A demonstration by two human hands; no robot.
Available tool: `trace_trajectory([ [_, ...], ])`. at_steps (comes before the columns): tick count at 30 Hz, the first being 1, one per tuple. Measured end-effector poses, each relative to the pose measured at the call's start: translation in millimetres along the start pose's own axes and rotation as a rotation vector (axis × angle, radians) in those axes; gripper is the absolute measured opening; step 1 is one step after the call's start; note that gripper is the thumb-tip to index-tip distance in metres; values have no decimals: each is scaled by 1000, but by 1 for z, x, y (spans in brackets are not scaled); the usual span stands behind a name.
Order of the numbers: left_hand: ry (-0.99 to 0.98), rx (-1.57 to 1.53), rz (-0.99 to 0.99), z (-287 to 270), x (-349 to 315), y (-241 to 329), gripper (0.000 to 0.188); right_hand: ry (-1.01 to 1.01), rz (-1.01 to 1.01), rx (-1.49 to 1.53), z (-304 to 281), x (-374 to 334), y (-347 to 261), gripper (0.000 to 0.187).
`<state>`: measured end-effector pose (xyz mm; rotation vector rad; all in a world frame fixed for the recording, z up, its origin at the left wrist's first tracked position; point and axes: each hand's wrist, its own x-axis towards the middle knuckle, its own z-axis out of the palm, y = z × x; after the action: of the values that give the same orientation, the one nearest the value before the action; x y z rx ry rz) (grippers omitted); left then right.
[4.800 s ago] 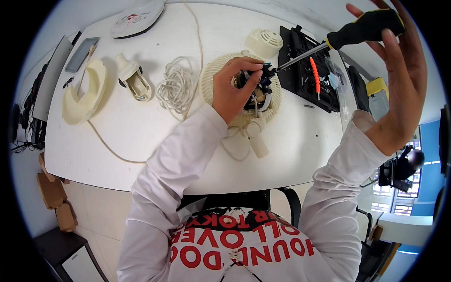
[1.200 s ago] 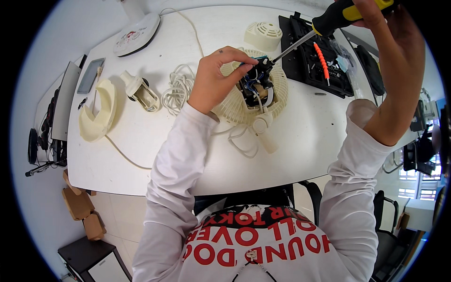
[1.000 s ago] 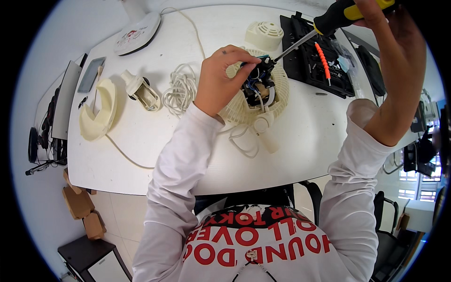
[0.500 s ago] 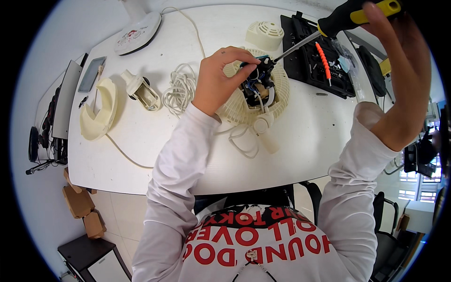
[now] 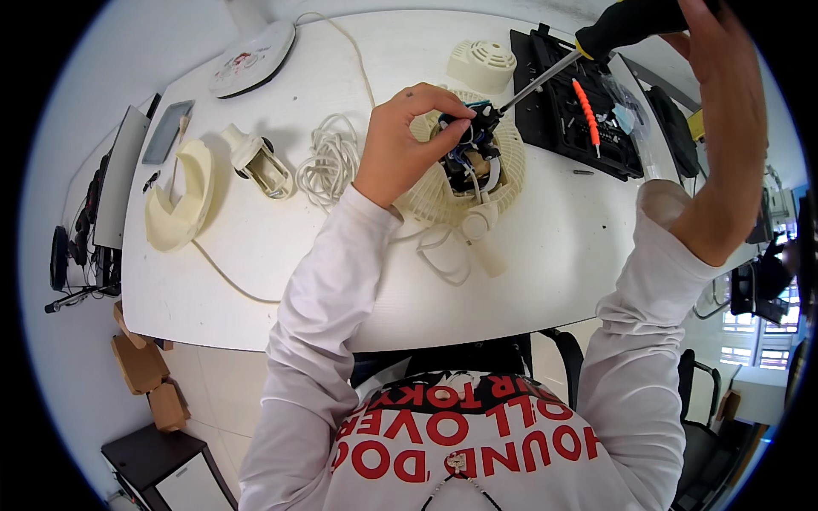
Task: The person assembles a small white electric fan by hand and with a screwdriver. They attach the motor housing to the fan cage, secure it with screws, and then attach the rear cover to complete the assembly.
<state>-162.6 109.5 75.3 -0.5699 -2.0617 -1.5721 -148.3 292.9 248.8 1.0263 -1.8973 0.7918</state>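
Observation:
An opened fan motor point(image 5: 471, 160) with dark parts and blue and white wires sits on a cream fan grille point(image 5: 509, 175). My left hand point(image 5: 407, 140) pinches the dark top part of the motor between thumb and fingers. Up at the right, my right hand point(image 5: 711, 43) grips the black and yellow handle of a screwdriver point(image 5: 619, 32). Its long metal shaft slants down to the left, and the tip touches the motor's upper right side, close to my left fingertips. The exact screw under the tip is hidden.
Behind the grille stands a cream vented cover point(image 5: 482, 66). A black tool case point(image 5: 545, 111) holds an orange flexible shaft point(image 5: 586, 111). Leftward lie a coiled white cord point(image 5: 328, 166), a cream housing point(image 5: 260, 162), a curved cream shell point(image 5: 181, 200), a grey tray point(image 5: 168, 132) and a white round-edged base point(image 5: 253, 64).
My right hand has turned around the screwdriver handle, and its fingers now wrap it differently. The screwdriver tip stays at the motor. My left hand has barely moved.

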Motion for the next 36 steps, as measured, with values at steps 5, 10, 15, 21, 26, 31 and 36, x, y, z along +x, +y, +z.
trace_trajectory([
  [5, 23, 5, -17, -1, -1, 3, 13, -184, -12, 57, -21, 4, -1, 35],
  [10, 51, 20, 17, 4, -2, 3, 14, -196, 69, 15, -18, 16, 9, 41],
  [15, 75, 55, 28, 8, -2, 3, 15, 13, 231, 206, 2, 7, -27, 49],
  [21, 83, 73, 26, 6, -3, 4, 15, -211, 26, 110, -28, 2, -5, 49],
  [26, 80, 66, 26, 6, -3, 2, 15, -408, -67, 215, -43, 13, 16, 49],
  [31, 85, 30, 23, 6, -2, 2, 15, -271, -315, -271, -76, -4, 87, 39],
  [36, 69, 21, 1, 5, -3, 0, 15, -251, 20, -155, -68, -11, 63, 32],
])
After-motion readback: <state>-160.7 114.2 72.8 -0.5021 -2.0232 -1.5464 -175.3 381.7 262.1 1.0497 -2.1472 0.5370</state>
